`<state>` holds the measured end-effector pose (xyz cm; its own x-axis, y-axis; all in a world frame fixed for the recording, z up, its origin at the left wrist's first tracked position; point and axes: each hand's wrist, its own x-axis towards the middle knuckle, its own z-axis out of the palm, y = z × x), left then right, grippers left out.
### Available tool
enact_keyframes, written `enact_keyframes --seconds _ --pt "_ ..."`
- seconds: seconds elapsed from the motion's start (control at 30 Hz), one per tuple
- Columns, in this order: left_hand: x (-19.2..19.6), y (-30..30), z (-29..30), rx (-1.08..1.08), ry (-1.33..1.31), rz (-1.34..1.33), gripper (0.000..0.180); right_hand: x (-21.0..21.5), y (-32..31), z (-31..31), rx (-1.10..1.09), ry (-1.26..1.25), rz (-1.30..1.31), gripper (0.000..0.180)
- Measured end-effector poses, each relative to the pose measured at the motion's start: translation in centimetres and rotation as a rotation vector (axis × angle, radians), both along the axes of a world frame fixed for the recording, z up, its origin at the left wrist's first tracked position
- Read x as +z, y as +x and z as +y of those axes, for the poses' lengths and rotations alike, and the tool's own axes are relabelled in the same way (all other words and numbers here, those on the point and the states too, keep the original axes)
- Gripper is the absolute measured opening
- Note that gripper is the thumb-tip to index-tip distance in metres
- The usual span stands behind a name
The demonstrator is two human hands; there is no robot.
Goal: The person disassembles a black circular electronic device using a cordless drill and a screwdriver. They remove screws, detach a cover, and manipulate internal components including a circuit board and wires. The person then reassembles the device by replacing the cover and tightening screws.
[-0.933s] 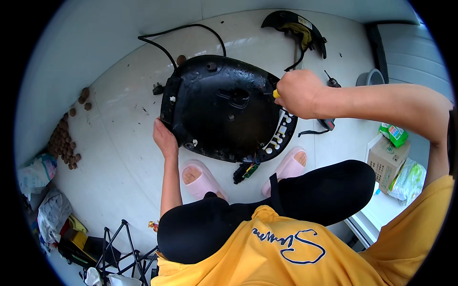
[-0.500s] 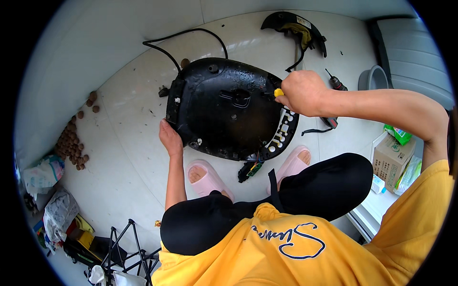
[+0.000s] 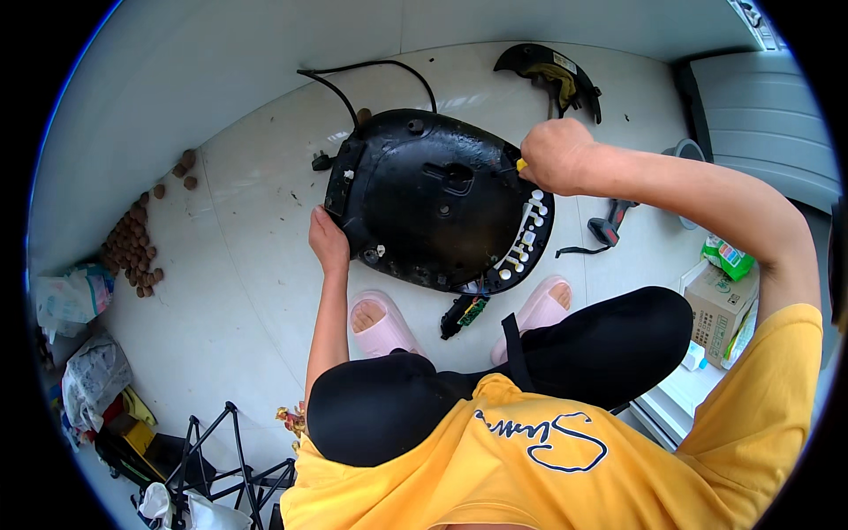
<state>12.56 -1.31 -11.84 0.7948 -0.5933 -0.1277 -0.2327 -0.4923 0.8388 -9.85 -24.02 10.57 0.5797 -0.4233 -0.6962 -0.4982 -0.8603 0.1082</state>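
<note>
A large rounded black appliance housing (image 3: 415, 212) is tilted up in front of me, its underside showing. My left hand (image 3: 329, 240) grips its left edge, fingers partly hidden behind it. At the upper right edge my right hand (image 3: 556, 157) is closed around a yellow-handled screwdriver (image 3: 522, 165); its tip is hard to make out against the black plastic. A curved row of white button pieces (image 3: 526, 237) runs along the housing's right edge, below that hand. From the lower edge a small green circuit board in a black holder (image 3: 463, 315) hangs by thin wires.
A curved black cover (image 3: 552, 75) lies at the back, a cordless drill (image 3: 609, 225) to the right. A power cord (image 3: 380, 64) loops behind the housing. Round brown nuts (image 3: 132, 247) are piled left; a folding frame (image 3: 234, 468) and a cardboard box (image 3: 720, 305) stand nearer.
The housing and my left hand appear slightly farther right as the view shifts. My right hand has moved a little up along the edge and hides more of the yellow handle.
</note>
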Motion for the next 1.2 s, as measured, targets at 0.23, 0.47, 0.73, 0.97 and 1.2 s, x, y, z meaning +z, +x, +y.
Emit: enact_keyframes --seconds 0.23,0.47,0.73,0.97,1.2 --pt "-0.9 0.3 0.0 0.032 -0.059 0.087 0.045 1.9 -2.3 3.0 -0.155 0.070 -0.183 0.040" --pt "-1.3 0.2 0.6 0.029 -0.169 0.311 0.046 -0.5 -8.5 13.9 -0.727 0.386 -0.251 0.036" --pt "-1.8 0.5 0.9 0.015 -0.220 0.451 0.047 -2.7 -7.7 17.4 -0.784 0.256 -0.288 0.037" --pt "-1.6 0.5 0.9 0.029 -0.382 0.684 0.046 -3.3 -5.6 16.2 -0.757 0.284 -0.137 0.039" --pt "-0.2 1.1 1.5 0.071 -0.428 0.898 0.056 -2.7 0.3 13.6 -1.501 0.581 0.202 0.046"
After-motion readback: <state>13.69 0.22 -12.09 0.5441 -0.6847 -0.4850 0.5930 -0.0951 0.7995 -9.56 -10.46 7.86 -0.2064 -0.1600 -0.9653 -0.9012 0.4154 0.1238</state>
